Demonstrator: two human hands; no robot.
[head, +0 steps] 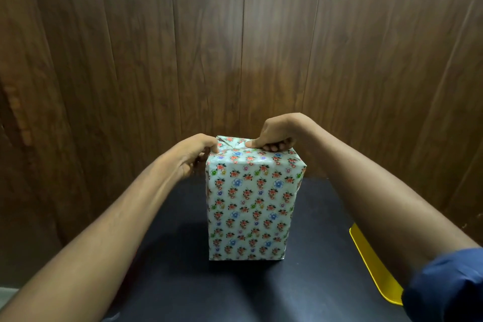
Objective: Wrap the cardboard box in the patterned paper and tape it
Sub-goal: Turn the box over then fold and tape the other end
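Cardboard box (251,206) stands upright on end near the middle of a dark table (183,282), fully covered in patterned paper (261,180), pale with small red and blue flowers; no bare cardboard shows. Top end is being closed: folded flaps (231,144) meet in diagonal creases at the far upper edge. Left hand (194,155) sits at the upper left corner of the box, thumb on the top edge, fingers curled down around the left side, gripping the wrapped corner. Right hand (277,136) comes over the top from the right, thumb tip pressing down on the flaps near the centre, fingers curled onto the top's right part, pinching the paper there. Whether tape is on the top cannot be told. Right forearm ends in a rolled dark blue sleeve (449,285). A flat yellow object (371,264) lies on the table to the right, partly under that arm. Wood-panel wall (235,47) behind.
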